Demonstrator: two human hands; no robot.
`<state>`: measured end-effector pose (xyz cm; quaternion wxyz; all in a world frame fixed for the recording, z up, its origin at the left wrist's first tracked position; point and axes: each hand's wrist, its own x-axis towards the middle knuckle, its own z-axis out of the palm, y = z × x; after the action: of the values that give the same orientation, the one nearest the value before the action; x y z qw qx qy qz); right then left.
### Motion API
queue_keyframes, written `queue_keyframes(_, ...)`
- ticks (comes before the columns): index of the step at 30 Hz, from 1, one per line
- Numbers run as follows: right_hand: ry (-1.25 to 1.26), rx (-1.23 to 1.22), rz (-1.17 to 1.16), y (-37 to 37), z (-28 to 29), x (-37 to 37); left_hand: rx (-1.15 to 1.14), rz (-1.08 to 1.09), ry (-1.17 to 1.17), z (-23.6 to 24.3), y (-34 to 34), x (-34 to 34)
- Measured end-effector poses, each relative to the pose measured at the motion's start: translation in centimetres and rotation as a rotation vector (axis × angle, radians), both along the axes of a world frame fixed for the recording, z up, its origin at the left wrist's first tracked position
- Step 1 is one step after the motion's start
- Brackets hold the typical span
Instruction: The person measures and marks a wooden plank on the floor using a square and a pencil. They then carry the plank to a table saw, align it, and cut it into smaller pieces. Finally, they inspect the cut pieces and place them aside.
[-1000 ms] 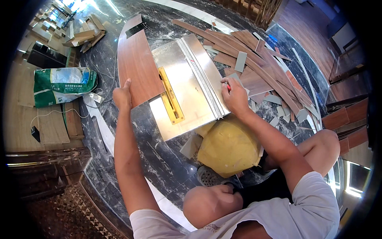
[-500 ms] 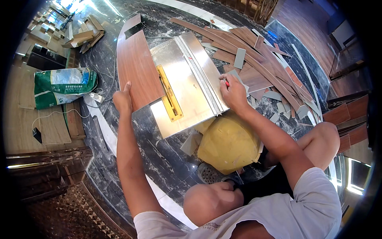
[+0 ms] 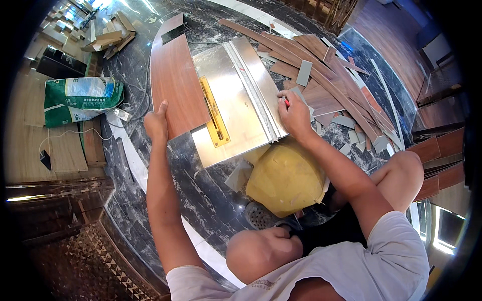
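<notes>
A reddish-brown wood-grain floor plank [image 3: 178,88] lies over the left part of the table saw's bright metal top [image 3: 241,120]. My left hand [image 3: 156,122] grips its near left corner, thumb on the top face. Right of the plank, the yellow insert plate [image 3: 216,118] shows in the saw top; I cannot make out the blade. The silver rip fence [image 3: 252,90] runs along the right side. My right hand [image 3: 295,113] is closed at the saw's right edge beside the fence. A small red thing [image 3: 286,103] shows between its fingers, perhaps a pencil or marker.
Under the saw top is a rounded yellow housing [image 3: 286,178], close to my knees. Plank offcuts [image 3: 326,85] are heaped on the dark marble-look floor at the right. A green and white sack [image 3: 83,100], a cable [image 3: 143,95] and torn cardboard [image 3: 113,35] lie to the left.
The whole view has shifted slightly. Both hands keep their holds, and the plank stays in nearly the same place on the saw top.
</notes>
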<state>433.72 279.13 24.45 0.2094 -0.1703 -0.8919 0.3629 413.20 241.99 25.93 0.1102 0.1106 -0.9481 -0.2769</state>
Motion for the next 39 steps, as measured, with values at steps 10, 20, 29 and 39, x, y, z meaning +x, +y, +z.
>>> queue_keyframes(10, 0.002, -0.007, -0.002, -0.1, 0.3, 0.1, 0.025, -0.025, 0.024, 0.1, -0.2, 2.3)
queue_keyframes(20, 0.017, -0.027, 0.004, -0.1, 0.0, 0.0, 0.027, -0.008, -0.065, 1.6, 0.0, 4.6)
queue_keyframes(29, 0.035, -0.031, 0.009, 0.1, 0.0, 0.0, 0.022, -0.018, -0.073, 2.3, 0.0, 6.7)
queue_keyframes(39, 0.01, -0.037, -0.004, 0.1, 0.1, 0.1, 0.041, -0.021, -0.055, 2.1, -0.2, 9.0)
